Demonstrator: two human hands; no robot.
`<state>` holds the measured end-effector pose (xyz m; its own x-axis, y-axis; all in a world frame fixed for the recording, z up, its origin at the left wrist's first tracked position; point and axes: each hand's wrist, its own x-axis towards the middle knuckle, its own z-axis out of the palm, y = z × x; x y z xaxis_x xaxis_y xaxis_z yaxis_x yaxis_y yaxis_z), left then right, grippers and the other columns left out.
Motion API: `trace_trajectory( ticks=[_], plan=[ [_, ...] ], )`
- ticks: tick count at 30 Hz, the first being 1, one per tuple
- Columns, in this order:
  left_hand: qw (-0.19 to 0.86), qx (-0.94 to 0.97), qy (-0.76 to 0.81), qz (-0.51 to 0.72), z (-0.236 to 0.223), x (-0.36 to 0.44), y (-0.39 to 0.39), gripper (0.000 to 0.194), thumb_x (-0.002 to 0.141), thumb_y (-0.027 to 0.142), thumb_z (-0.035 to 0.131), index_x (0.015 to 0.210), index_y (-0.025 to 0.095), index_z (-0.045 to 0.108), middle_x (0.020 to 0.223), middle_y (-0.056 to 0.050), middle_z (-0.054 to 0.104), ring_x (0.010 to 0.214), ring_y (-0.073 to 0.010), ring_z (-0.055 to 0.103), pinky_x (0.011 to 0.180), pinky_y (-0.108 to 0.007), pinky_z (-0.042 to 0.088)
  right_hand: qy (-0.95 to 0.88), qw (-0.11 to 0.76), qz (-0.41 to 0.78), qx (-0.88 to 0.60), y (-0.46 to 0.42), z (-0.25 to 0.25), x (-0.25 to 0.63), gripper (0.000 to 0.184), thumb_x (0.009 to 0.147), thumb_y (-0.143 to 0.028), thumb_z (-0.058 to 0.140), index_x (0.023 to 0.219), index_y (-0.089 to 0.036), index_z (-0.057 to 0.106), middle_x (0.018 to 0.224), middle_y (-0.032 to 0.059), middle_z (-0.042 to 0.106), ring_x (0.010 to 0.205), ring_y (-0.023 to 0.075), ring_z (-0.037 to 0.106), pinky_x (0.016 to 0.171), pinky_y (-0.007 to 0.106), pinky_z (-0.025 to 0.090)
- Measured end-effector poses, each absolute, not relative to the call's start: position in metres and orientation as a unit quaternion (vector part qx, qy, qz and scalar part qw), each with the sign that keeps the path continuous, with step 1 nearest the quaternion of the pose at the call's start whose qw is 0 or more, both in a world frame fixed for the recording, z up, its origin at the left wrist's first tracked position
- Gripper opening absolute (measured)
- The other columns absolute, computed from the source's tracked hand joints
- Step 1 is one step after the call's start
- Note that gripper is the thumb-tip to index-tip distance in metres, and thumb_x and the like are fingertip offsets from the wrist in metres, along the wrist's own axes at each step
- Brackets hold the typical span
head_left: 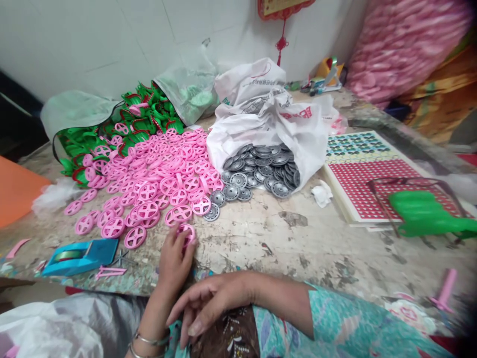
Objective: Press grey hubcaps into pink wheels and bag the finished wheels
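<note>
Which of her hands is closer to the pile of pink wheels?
Left. The left hand reaches the pink wheels, fingers on one at the pile's edge; the right hand rests back near her lap, well short.

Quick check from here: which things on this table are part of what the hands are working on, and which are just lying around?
In hand:
left hand gripping one pink wheel
pink wheel pile
grey discs spilling from white bag
right hand idle on lap

Lying about:
blue tape dispenser
green parts
sticker sheet
green toy
</note>
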<state>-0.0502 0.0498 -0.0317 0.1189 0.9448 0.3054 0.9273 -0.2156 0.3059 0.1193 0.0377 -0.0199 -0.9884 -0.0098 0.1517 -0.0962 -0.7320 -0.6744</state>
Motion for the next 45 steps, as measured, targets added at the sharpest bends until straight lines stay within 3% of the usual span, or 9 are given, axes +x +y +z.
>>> trace_trajectory(
  ticks=[8,14,17,20,24,26,30,35,45],
  plan=[
    [-0.062,0.802,0.561,0.196,-0.048,-0.024,0.045,0.032,0.088,0.03,0.047,0.115,0.017,0.058,0.138,-0.018,0.04,0.125,-0.0356,0.04,0.098,-0.055,0.04,-0.39,-0.005,0.92,0.032,0.038,-0.014,0.119,0.068,0.062,-0.036,0.082,0.124,-0.02,0.057,0.092,0.0011,0.062,0.082,0.01,0.06,0.079,0.019,0.046],
    [-0.053,0.791,0.557,0.248,-0.051,-0.028,0.042,0.031,0.088,0.029,0.047,0.114,0.016,0.058,0.136,-0.019,0.04,0.125,-0.0346,0.04,0.097,-0.054,0.042,-0.529,0.089,0.843,-0.045,0.04,0.03,0.148,0.056,0.076,-0.041,0.07,0.125,-0.018,0.056,0.095,0.0035,0.06,0.086,0.0108,0.058,0.08,0.022,0.045],
    [-0.034,0.791,0.548,0.271,-0.052,-0.027,0.041,0.032,0.087,0.027,0.049,0.115,0.014,0.057,0.136,-0.02,0.038,0.125,-0.0341,0.039,0.099,-0.053,0.041,-0.722,0.133,0.649,-0.199,0.066,0.048,0.17,0.04,0.084,-0.035,0.061,0.12,-0.019,0.059,0.1,0.0056,0.063,0.088,0.0145,0.059,0.083,0.028,0.046],
    [-0.024,0.785,0.553,0.278,-0.049,-0.025,0.039,0.031,0.087,0.024,0.049,0.115,0.013,0.057,0.136,-0.02,0.037,0.126,-0.0336,0.039,0.101,-0.052,0.039,-0.83,0.163,0.341,-0.41,0.116,0.053,0.183,0.041,0.088,-0.034,0.055,0.125,-0.017,0.055,0.12,0.0122,0.058,0.11,0.0226,0.052,0.098,0.039,0.038],
    [-0.015,0.772,0.566,0.289,-0.047,-0.024,0.037,0.032,0.087,0.024,0.05,0.115,0.013,0.058,0.137,-0.02,0.033,0.127,-0.0336,0.037,0.101,-0.05,0.04,-0.804,0.098,0.08,-0.581,0.186,0.041,0.183,0.06,0.091,-0.054,0.041,0.143,-0.025,0.033,0.151,0.0124,0.022,0.138,0.0383,0.012,0.105,0.062,0.013],
    [-0.013,0.767,0.569,0.294,-0.047,-0.025,0.036,0.031,0.087,0.024,0.049,0.115,0.013,0.059,0.137,-0.02,0.033,0.127,-0.0334,0.037,0.101,-0.049,0.041,-0.794,0.057,0.056,-0.603,0.207,0.031,0.181,0.068,0.088,-0.066,0.033,0.145,-0.03,0.026,0.155,0.0094,0.009,0.139,0.0403,-0.001,0.103,0.068,0.004],
    [-0.01,0.767,0.571,0.294,-0.049,-0.027,0.035,0.031,0.086,0.025,0.05,0.114,0.013,0.059,0.134,-0.02,0.036,0.126,-0.0335,0.039,0.1,-0.049,0.041,-0.788,0.015,0.06,-0.612,0.215,0.01,0.183,0.076,0.081,-0.077,0.025,0.144,-0.034,0.028,0.154,0.0101,0.009,0.137,0.0445,0.004,0.099,0.071,0.007],
    [-0.008,0.771,0.569,0.288,-0.049,-0.028,0.036,0.032,0.086,0.026,0.051,0.114,0.014,0.059,0.132,-0.02,0.038,0.123,-0.0336,0.041,0.099,-0.049,0.043,-0.806,0.011,0.045,-0.591,0.188,0.001,0.199,0.075,0.082,-0.076,0.025,0.144,-0.034,0.028,0.154,0.0084,0.012,0.136,0.0445,0.009,0.098,0.07,0.013],
    [-0.024,0.79,0.538,0.294,-0.049,-0.03,0.039,0.03,0.086,0.028,0.051,0.112,0.016,0.06,0.128,-0.018,0.043,0.121,-0.0324,0.043,0.097,-0.05,0.043,-0.81,-0.005,0.066,-0.583,0.116,-0.008,0.213,0.071,0.087,-0.069,0.023,0.147,-0.031,0.02,0.156,0.0056,-0.001,0.138,0.0414,-0.007,0.101,0.071,0.004]
  ],
)
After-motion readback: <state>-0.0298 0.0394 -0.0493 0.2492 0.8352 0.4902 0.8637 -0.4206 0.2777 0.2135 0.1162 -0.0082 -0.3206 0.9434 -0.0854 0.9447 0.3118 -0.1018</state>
